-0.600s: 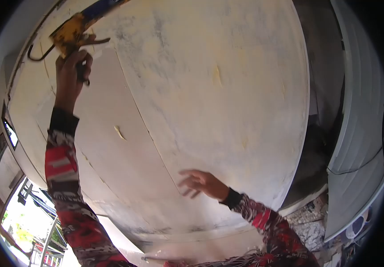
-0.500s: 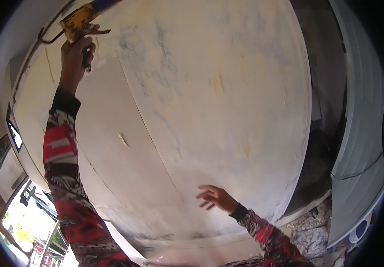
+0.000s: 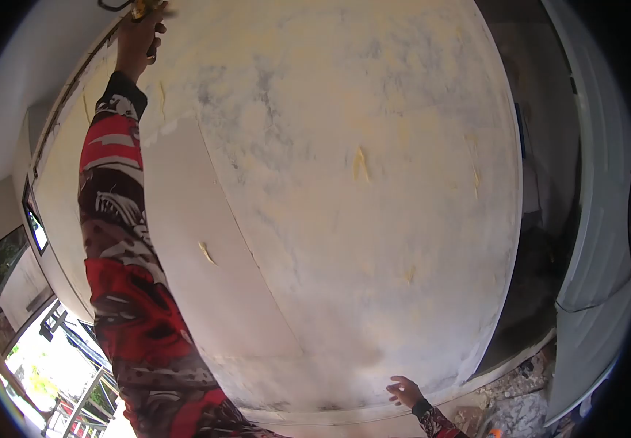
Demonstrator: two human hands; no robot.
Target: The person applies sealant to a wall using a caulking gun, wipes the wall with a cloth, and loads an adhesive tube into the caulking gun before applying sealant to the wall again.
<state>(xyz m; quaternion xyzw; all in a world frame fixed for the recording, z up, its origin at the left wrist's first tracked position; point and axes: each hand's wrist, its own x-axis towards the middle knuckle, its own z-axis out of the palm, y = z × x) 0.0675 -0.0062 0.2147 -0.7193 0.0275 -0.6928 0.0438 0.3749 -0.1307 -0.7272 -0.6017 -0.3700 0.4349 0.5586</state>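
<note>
High at the upper left, my left hand (image 3: 139,40) is closed round the dark handle of a yellow caulking gun (image 3: 140,9), most of which is cut off by the top edge. A large off-white wall panel (image 3: 315,204) with grey and yellowish patches fills the middle. Small yellowish smears of adhesive (image 3: 361,164) mark its surface, and a thin seam runs slantwise down it. Low in front of the panel, my right hand (image 3: 404,391) is empty with its fingers apart.
A corrugated grey-white sheet (image 3: 600,241) stands at the right beyond a dark gap. Rubble (image 3: 516,409) lies at the lower right. Metal railings (image 3: 89,405) show in a bright opening at the lower left, below a small window (image 3: 36,228).
My left hand and the caulking gun have risen toward the top edge, and the gun has mostly left view. My right hand has moved down and to the right.
</note>
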